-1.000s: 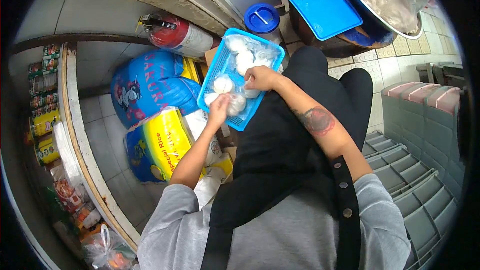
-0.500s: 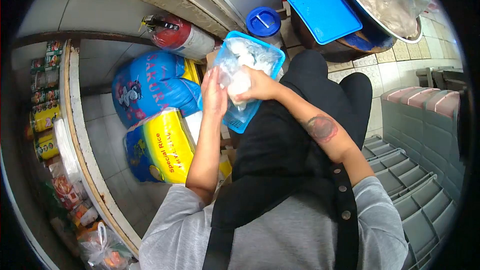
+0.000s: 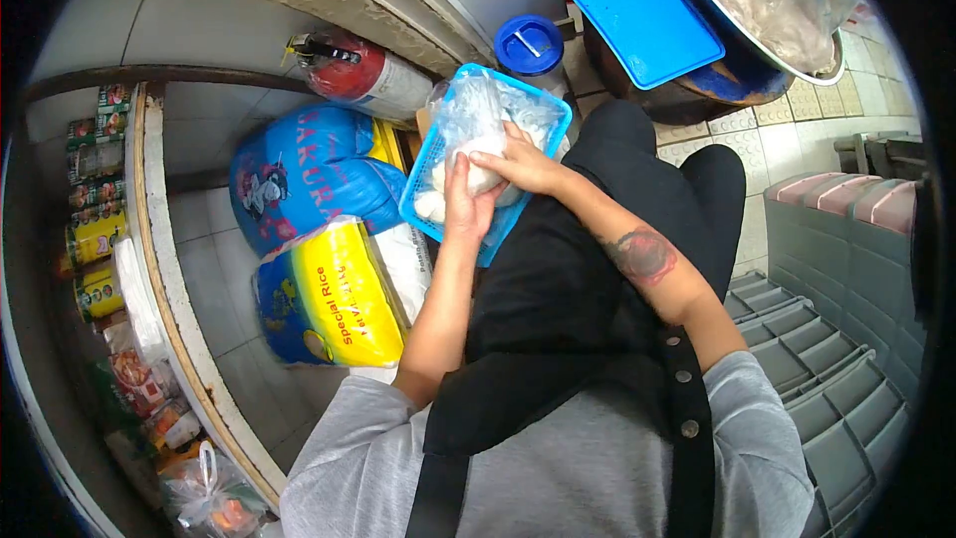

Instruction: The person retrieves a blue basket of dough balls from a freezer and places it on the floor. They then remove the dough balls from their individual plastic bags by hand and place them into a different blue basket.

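Observation:
A clear plastic bag of white contents (image 3: 476,125) is held over the blue plastic basket (image 3: 414,201). My left hand (image 3: 466,203) cups the bag's rounded lower end from below, fingers curled up against it. My right hand (image 3: 525,165) grips the same end from the right, its thumb lying across the top. What the white stuff is, I cannot make out. More white lumps (image 3: 430,203) and clear plastic lie inside the basket, partly hidden by my hands. The basket rests by my thigh, tilted in view.
To the left are a yellow and blue rice sack (image 3: 344,289), a blue sack (image 3: 309,174) and a fire extinguisher (image 3: 358,70). A blue-lidded container (image 3: 530,45) stands beyond the basket. A blue tray (image 3: 637,15) and a large pot (image 3: 836,55) are at upper right.
My left hand has moved right and under the bag, closing on its lower end. The bag now stands more upright over the basket, and white lumps show at the basket's left side.

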{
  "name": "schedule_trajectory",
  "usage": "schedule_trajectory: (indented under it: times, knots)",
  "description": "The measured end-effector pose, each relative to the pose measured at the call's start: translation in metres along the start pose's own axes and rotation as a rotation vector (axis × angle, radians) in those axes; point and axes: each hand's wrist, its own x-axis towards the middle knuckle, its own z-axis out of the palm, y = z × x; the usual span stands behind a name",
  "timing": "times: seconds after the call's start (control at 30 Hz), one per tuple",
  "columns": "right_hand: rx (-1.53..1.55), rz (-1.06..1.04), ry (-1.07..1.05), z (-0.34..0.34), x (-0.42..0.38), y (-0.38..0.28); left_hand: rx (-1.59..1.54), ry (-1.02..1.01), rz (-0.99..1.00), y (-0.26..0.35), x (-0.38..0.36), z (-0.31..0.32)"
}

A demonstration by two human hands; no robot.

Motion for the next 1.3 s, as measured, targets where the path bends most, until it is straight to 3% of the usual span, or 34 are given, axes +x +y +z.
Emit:
schedule_trajectory:
  times: [0.07, 0.17, 0.2, 0.3, 0.47, 0.6, 0.73, 0.83, 0.87, 0.97, 1.1, 1.13, 1.23, 1.27, 1.3]
  knots:
    - [0.071, -0.022, 0.039, 0.004, 0.001, 0.007, -0.022, -0.053, -0.129, 0.019, 0.002, -0.01]
    - [0.747, 0.178, -0.205, -0.038, 0.002, -0.034, -0.245, -0.259, -0.405, 0.049, -0.003, -0.021]
    - [0.839, 0.231, -0.273, -0.038, 0.003, -0.034, -0.326, -0.251, -0.47, 0.052, -0.006, -0.018]
    - [0.778, -0.019, -0.477, -0.041, 0.003, -0.036, -0.303, -0.467, -0.707, 0.052, -0.012, -0.033]
    - [0.679, -0.01, -0.33, -0.03, 0.0, -0.03, -0.144, -0.259, -0.683, 0.044, -0.011, -0.056]
    - [0.606, 0.095, -0.129, -0.027, 0.003, -0.026, 0.088, -0.211, -0.425, 0.057, -0.018, -0.012]
    - [0.664, 0.131, 0.06, -0.008, 0.008, -0.008, 1.089, -0.129, 0.15, 0.057, -0.013, 0.007]
    - [0.706, 0.551, -0.005, -0.019, 0.011, -0.009, 1.639, -0.155, 0.803, 0.051, -0.016, 0.028]
    - [0.892, 0.609, -0.057, -0.024, 0.011, -0.009, 1.653, -0.194, 0.82, 0.05, -0.019, 0.034]
    - [0.887, 0.843, -0.338, -0.035, 0.011, 0.003, 1.78, -0.476, 0.878, 0.059, -0.025, 0.034]
    - [0.838, 0.927, -0.696, -0.028, 0.014, 0.006, 1.809, -0.792, 1.061, 0.073, -0.025, 0.027]
    - [0.904, 0.95, -0.793, -0.029, 0.017, 0.005, 1.778, -0.796, 1.118, 0.075, -0.024, 0.024]
    - [1.206, 0.914, -0.675, -0.023, 0.011, -0.013, 1.634, -0.543, 1.234, 0.069, -0.022, 0.025]
    - [1.264, 0.849, -0.889, -0.037, 0.013, -0.012, 1.543, -0.355, 1.256, 0.061, -0.02, 0.03]
    - [1.323, 0.774, -0.672, -0.041, 0.01, -0.021, 1.448, -0.206, 1.199, 0.049, -0.019, 0.037]
